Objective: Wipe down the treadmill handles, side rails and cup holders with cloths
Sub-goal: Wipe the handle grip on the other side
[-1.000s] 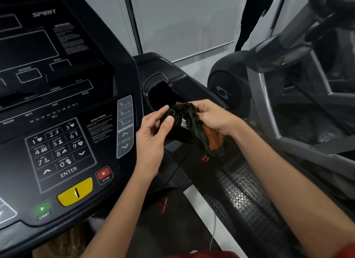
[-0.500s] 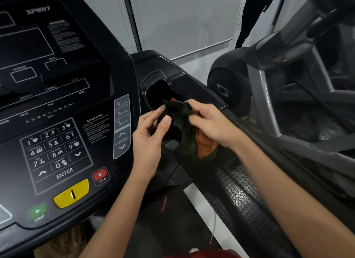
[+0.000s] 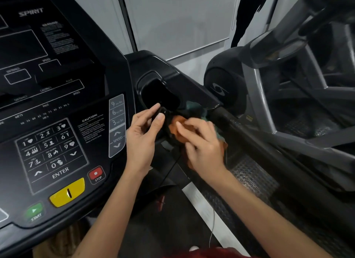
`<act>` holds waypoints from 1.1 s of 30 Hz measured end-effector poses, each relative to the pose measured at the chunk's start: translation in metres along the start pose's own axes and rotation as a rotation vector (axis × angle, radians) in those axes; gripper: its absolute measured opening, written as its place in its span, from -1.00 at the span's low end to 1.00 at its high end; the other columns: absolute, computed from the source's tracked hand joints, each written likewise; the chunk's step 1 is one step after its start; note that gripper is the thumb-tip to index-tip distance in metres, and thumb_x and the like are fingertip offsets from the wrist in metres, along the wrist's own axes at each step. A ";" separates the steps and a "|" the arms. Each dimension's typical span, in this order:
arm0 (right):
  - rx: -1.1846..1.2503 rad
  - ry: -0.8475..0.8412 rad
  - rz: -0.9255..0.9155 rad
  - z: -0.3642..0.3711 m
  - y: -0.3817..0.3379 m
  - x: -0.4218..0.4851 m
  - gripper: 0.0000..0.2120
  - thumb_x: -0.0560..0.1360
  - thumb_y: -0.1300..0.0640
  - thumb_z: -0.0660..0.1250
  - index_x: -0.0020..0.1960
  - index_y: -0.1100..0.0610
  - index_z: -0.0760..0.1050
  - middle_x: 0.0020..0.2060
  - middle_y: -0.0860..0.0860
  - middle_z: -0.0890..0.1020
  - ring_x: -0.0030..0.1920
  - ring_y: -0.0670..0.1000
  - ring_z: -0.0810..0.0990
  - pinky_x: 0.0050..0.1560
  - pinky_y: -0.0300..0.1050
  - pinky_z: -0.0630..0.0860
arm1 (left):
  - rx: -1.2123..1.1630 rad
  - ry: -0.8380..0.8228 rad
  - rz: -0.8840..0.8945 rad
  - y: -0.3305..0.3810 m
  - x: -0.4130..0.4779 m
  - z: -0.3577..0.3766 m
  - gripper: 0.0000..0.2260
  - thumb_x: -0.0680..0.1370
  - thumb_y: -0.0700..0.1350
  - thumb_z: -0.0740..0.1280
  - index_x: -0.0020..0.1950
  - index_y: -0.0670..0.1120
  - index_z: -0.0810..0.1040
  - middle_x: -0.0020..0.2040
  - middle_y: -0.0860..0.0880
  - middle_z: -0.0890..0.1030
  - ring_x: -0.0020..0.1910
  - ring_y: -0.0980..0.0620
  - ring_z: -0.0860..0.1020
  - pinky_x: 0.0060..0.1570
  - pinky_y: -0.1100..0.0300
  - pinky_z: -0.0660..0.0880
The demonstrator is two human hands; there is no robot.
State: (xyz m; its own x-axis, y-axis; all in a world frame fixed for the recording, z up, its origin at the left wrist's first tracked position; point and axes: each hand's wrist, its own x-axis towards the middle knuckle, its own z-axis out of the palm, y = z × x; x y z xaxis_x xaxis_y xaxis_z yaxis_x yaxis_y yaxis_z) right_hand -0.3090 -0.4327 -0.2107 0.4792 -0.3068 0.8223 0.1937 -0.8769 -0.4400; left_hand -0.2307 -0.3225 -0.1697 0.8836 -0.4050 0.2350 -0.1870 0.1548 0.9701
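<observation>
The treadmill's black cup holder [image 3: 153, 89] sits right of the console, its hollow dark. Just below its front rim, my left hand [image 3: 143, 135] pinches a small black round object [image 3: 163, 113] between thumb and fingers. My right hand [image 3: 201, 148] presses an orange and dark green cloth [image 3: 177, 124] against that object from the right. A teal edge of the cloth shows beyond my right fingers, by the start of the black handrail [image 3: 249, 135]. What the black object is cannot be told.
The console [image 3: 57, 123] with keypad, yellow key, red STOP and green START buttons fills the left. A studded side rail [image 3: 251, 179] and white strip lie below the handrail. A grey elliptical machine [image 3: 278, 75] stands at right. A thin cord hangs below my hands.
My right hand has slid down and toward me over the cloth, turning more orange side up. My left hand has kept its hold on the black object near the cup holder rim.
</observation>
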 end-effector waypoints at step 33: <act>-0.042 0.031 0.320 -0.013 0.019 -0.015 -0.56 0.27 0.56 0.26 0.03 0.20 0.62 -0.01 -0.02 0.60 -0.08 0.10 0.53 0.06 -0.44 0.36 | -0.086 -0.031 -0.067 0.003 0.000 -0.004 -0.80 0.54 -0.16 0.27 0.04 0.10 0.60 0.11 0.08 0.51 0.14 0.13 0.54 0.17 0.17 0.47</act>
State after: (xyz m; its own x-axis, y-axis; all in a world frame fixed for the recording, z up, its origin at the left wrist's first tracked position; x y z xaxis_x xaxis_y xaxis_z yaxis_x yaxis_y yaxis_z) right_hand -0.3237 -0.4492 -0.2271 0.4838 -0.5799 0.6555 0.0015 -0.7484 -0.6633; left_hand -0.2295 -0.3189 -0.1665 0.8790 -0.4443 0.1732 -0.0895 0.2030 0.9751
